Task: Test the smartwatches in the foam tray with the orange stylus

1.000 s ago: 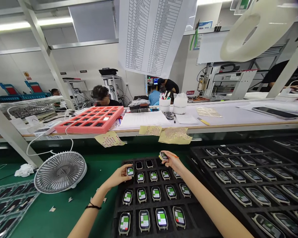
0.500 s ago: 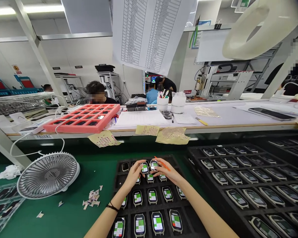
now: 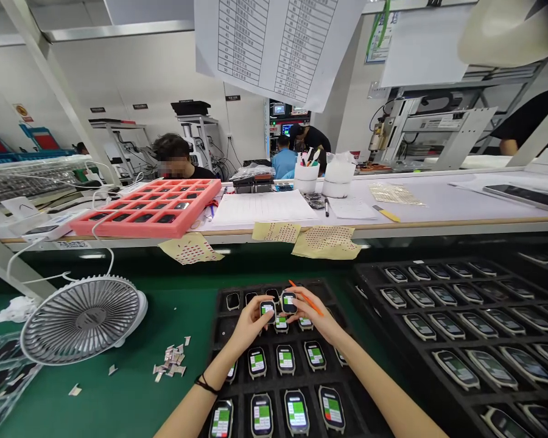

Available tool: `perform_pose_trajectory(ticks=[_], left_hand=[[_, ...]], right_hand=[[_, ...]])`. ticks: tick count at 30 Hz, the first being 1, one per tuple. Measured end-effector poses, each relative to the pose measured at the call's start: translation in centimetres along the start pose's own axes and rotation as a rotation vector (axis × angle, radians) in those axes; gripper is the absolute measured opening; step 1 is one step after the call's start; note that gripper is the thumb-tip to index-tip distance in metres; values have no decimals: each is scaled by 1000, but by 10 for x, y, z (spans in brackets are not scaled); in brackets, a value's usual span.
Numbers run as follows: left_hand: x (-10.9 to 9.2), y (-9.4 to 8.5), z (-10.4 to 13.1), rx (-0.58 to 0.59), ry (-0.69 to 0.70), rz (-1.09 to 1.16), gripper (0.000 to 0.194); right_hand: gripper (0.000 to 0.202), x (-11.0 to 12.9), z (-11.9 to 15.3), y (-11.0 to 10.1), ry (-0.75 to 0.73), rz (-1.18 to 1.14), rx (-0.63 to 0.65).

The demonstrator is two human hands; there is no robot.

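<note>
My left hand grips a watch case, its lit screen showing green and white blocks. Close beside it, my right hand holds a second lit watch case. A thin orange stick, perhaps a pen, is also tucked in the right hand's fingers. Both hands are above a black foam tray, which carries rows of strapless watch cases. Most of those in the nearer rows, like one watch, have lit screens; the far row looks dark. My fingers hide part of the middle rows.
Another black tray of watch cases stands to the right. On the left are a round fan and a heap of small pale pieces on the green mat. A shelf behind bears a pink foam tray. People are beyond it.
The view has tilted down and shifted slightly. Both hands still hold their watches over the tray; my left thumb now lies over the lower right of its watch's screen.
</note>
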State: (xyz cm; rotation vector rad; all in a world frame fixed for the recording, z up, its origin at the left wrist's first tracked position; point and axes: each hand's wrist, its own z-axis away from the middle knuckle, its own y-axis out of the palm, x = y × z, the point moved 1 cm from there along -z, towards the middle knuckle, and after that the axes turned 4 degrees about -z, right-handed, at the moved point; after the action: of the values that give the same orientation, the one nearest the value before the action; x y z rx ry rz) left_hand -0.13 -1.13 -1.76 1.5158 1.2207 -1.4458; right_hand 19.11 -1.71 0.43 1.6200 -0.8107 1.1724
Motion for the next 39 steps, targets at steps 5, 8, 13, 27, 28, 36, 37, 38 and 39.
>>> perform_pose_trajectory(ticks=[5,8,13,27,28,36,37,38,39], left_hand=[[1,-3,0,-22,-52,-30,47],[-2,-5,1,-12,-67,-27,48],[-10,-5,3,5,-70,-50,45],[-18,-6,7,18,-159,89,43],[-18,-6,7,20,-160,119,43],[-17,-7,6,-9,-148,109,40],[-15,-7,5,-12,-132,91,42],[-12,-6,4,-15,-113,80,44],[-9,-6,3,-17,-92,74,48]], right_hand=[[29,-2,1,2,-16,56,50],[29,-3,1,2,-24,77,47],[27,-5,1,0,-30,28,33],[27,-3,1,1,-36,53,15],[27,-4,0,1,-41,40,15],[24,-5,-1,-1,-42,-18,20],[24,-5,0,0,-46,-19,23],[24,-4,0,0,-50,-20,27],[24,-4,0,1,-52,-22,33]])
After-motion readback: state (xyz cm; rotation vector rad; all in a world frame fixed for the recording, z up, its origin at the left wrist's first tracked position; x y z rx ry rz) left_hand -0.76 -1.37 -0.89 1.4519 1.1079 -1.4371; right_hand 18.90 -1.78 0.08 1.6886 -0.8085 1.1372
